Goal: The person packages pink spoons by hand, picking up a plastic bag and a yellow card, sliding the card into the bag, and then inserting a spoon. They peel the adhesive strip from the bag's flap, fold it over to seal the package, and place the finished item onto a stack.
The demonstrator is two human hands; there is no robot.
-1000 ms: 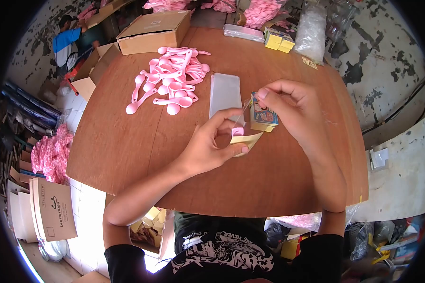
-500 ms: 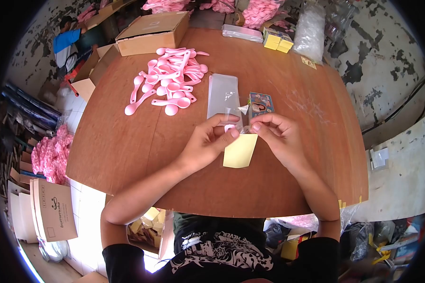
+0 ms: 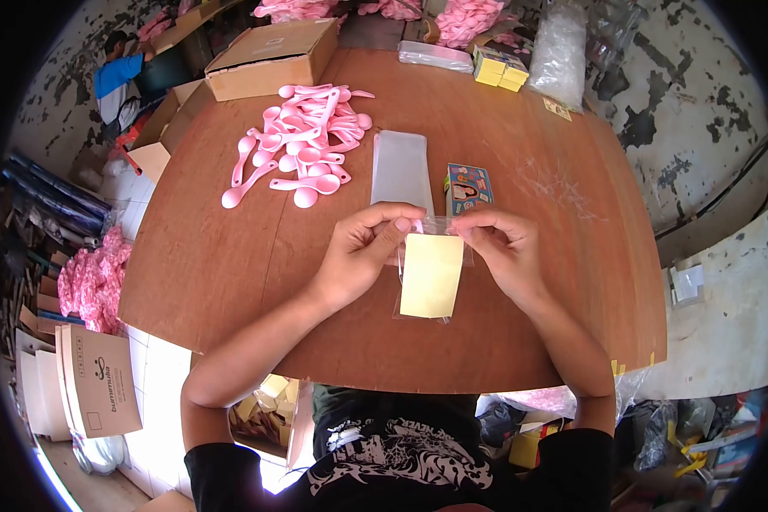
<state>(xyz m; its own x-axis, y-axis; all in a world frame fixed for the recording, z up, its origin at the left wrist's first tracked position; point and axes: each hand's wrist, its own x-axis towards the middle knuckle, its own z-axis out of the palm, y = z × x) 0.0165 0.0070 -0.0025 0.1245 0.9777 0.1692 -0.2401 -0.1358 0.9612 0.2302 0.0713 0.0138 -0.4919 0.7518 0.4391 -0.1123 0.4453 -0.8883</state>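
Note:
A clear plastic bag (image 3: 439,225) with a pale yellow card (image 3: 433,275) inside hangs between my two hands, over the near part of the table. My left hand (image 3: 369,247) pinches the bag's upper left corner, where a small pale pink bit shows by the thumb. At the upper right corner, my right hand (image 3: 501,249) has thumb and fingertips closed on the plastic. Just beyond my hands lie a stack of clear bags (image 3: 400,171) and a printed stack of cards (image 3: 469,188). Further left is a heap of pink plastic spoons (image 3: 303,145).
A closed cardboard box (image 3: 273,60) stands at the table's far left. Along the far edge are packed plastic sleeves (image 3: 435,56), yellow card stacks (image 3: 499,68) and a large clear plastic roll (image 3: 560,55). A person in a blue shirt (image 3: 118,77) is at the far left.
The yellow card in its bag now hangs lower and shows more fully, with the bag's top stretched between my hands. A small whitish piece above my fingers is no longer seen.

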